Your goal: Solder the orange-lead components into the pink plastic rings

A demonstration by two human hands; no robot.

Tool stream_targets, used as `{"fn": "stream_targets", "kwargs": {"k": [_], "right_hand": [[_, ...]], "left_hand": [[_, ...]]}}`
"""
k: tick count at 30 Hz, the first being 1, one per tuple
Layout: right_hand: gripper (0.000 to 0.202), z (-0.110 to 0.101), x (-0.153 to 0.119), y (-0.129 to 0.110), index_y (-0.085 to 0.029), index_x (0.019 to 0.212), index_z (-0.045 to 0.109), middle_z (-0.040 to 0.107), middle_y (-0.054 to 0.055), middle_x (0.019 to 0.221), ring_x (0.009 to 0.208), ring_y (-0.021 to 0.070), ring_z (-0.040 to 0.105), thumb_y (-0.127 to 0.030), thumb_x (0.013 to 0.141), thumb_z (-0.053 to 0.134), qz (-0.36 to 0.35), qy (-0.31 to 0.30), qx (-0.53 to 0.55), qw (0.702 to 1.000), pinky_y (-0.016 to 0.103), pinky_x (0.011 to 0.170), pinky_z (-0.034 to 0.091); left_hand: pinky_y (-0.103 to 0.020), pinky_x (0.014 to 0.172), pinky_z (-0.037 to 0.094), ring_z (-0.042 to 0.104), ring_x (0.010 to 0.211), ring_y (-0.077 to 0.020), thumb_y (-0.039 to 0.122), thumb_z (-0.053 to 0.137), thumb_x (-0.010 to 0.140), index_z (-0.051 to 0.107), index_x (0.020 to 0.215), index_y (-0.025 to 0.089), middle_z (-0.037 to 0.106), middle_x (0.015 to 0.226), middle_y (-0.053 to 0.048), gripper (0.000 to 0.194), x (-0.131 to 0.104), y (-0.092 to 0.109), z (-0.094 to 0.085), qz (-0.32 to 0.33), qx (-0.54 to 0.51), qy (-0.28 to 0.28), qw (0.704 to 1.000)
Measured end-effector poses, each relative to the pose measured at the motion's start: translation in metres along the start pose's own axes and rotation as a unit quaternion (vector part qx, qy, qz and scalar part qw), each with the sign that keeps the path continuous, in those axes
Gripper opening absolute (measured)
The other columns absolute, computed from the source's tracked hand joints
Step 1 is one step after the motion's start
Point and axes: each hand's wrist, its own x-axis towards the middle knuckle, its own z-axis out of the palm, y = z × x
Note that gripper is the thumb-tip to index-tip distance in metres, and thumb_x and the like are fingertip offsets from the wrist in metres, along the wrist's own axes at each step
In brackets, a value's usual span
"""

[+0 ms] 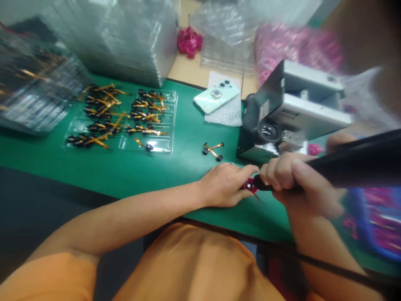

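Observation:
On the green table, my left hand (227, 184) pinches a small pink part (250, 184) between thumb and fingers. A dark component shows in the middle of that part, and a thin strip sticks out below it. My right hand (300, 179) is wrapped round a black electric screwdriver (360, 161). Its narrow tip end points left and meets the pink part. Two small black modules with orange flex strips (213, 151) lie just beyond my left hand. Farther left, a clear tray (173, 125) holds several similar modules.
A metal box machine (291, 108) stands behind my right hand. A phone (217, 97) rests on bubble wrap. Stacked clear trays (134, 46) are at the back left, bagged pink parts (297, 48) at the back right. A blue bin (365, 225) sits at the right.

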Motion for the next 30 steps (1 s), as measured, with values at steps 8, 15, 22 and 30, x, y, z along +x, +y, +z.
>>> {"fn": "stream_targets", "kwargs": {"k": [8,15,22,30], "right_hand": [[0.037,-0.019,-0.018,-0.003,-0.034,0.115,0.065,0.068,0.003,0.107,0.096,0.0274,0.071,-0.045,0.09,0.09,-0.138,0.237,-0.242,0.931,0.047,0.085,0.059],[0.028,0.004,-0.091,0.056,-0.025,0.108,0.064,0.072,0.01,0.104,0.095,0.0331,0.071,-0.051,0.103,0.073,-0.004,0.078,-0.539,0.839,0.051,0.083,0.058],[0.024,-0.093,-0.108,0.033,-0.025,0.111,0.074,0.079,0.008,0.102,0.088,0.0278,0.073,-0.047,0.103,0.076,-0.056,0.217,-0.564,0.795,0.043,0.085,0.058],[0.041,-0.264,-0.098,0.002,-0.02,0.098,0.071,0.073,0.023,0.11,0.097,0.0369,0.064,-0.06,0.094,0.081,-0.112,0.316,-0.712,0.617,0.048,0.083,0.045]], "left_hand": [[-0.043,0.114,0.06,0.076,0.128,-0.0276,0.038,0.079,0.104,0.067,0.137,0.016,0.079,0.136,-0.013,0.042,-0.026,-0.009,-0.04,0.055,0.031,0.17,0.983],[-0.037,0.094,0.063,0.079,0.103,-0.0254,0.009,0.062,0.105,0.077,0.115,0.017,0.083,0.113,-0.008,0.02,-0.033,-0.019,-0.085,0.06,0.184,0.044,0.98],[-0.038,0.086,0.066,0.079,0.097,-0.0277,0.031,0.076,0.103,0.078,0.112,0.02,0.08,0.105,-0.008,0.014,-0.027,0.0,-0.059,0.065,0.207,-0.101,0.971],[-0.031,0.076,0.069,0.083,0.087,-0.023,0.024,0.047,0.115,0.076,0.117,0.021,0.083,0.106,-0.007,0.029,-0.043,-0.017,-0.03,0.097,0.207,0.069,0.971]]}}
